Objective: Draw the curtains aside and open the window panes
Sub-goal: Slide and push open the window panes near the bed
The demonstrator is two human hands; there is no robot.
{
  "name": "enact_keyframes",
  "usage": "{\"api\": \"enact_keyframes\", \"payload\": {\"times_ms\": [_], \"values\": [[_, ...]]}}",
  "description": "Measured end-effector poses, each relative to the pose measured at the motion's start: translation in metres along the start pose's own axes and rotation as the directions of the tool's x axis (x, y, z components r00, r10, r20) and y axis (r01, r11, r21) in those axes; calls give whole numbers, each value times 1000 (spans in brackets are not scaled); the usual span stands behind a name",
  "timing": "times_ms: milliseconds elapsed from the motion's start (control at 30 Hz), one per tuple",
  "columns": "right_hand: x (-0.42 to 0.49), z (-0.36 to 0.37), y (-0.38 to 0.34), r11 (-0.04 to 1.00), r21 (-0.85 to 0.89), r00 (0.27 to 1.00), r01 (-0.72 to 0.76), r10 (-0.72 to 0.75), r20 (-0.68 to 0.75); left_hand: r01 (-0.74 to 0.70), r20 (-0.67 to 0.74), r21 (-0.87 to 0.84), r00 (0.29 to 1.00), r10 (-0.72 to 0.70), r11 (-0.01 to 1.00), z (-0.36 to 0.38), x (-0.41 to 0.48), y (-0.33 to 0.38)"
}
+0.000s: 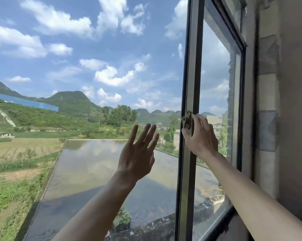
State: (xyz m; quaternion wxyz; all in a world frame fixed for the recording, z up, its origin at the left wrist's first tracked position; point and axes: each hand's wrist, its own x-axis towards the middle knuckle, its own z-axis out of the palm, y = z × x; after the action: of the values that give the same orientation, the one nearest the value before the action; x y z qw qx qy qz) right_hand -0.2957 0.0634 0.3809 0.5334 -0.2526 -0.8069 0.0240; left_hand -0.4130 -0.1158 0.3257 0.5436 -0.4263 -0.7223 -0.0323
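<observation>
A sliding window pane with a dark metal frame stile (190, 66) stands at the right, pushed close to the wall. A small metal latch (187, 120) sits on the stile at hand height. My right hand (200, 136) grips the stile at the latch, thumb below it and fingers curled round onto the glass side. My left hand (138, 153) is raised with fingers spread, a ring on one finger, in the gap left of the stile and touching nothing. No curtain is in view.
A bare concrete wall (286, 101) runs along the right edge. The sill (155, 225) lies at the bottom. Beyond the window lie a flooded flat roof, fields, hills and a cloudy sky.
</observation>
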Motion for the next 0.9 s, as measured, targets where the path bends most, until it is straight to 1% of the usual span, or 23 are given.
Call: {"api": "enact_keyframes", "payload": {"times_ms": [100, 167, 233, 333, 400, 467, 533, 600, 667, 733, 833, 867, 900], "values": [[17, 21, 7, 994, -9, 994, 110, -110, -11, -4, -63, 43, 998, 7, 999, 10, -3, 0], [19, 32, 10, 986, -89, 990, 140, -142, -15, -12, -91, 59, 996, 18, 998, 13, -2, 1], [18, 38, 12, 975, -155, 982, 162, -174, -69, -8, -106, 84, 994, 17, 996, 15, -2, 2], [16, 48, 16, 964, -162, 965, 209, -230, -124, 3, -117, 108, 993, 9, 994, 18, -3, 1], [16, 52, 18, 953, -190, 961, 234, -256, -101, 4, -111, 126, 994, 10, 992, 19, -3, 1], [17, 52, 20, 929, -254, 950, 269, -299, -89, 5, -107, 139, 994, 10, 990, 19, -3, 0], [16, 54, 21, 909, -317, 943, 270, -316, -105, 5, -103, 151, 995, 11, 989, 18, -4, -1], [15, 58, 20, 903, -341, 942, 260, -314, -115, -6, -88, 161, 996, 20, 987, 17, -4, -1], [17, 61, 23, 891, -361, 929, 274, -343, -140, -8, -84, 164, 996, 22, 986, 18, -4, -1], [25, 54, 32, 878, -349, 900, 326, -402, -170, -10, -74, 165, 997, 23, 986, 19, -3, -1], [36, 37, 49, 842, -304, 843, 446, -509, -175, -11, -80, 163, 997, 24, 987, 21, -2, 0], [37, 33, 51, 837, -287, 834, 466, -524, -174, -10, -86, 158, 996, 23, 987, 21, -3, 0], [38, 31, 53, 846, -250, 839, 471, -517, -168, -10, -93, 153, 995, 25, 988, 21, -2, 0]]}}
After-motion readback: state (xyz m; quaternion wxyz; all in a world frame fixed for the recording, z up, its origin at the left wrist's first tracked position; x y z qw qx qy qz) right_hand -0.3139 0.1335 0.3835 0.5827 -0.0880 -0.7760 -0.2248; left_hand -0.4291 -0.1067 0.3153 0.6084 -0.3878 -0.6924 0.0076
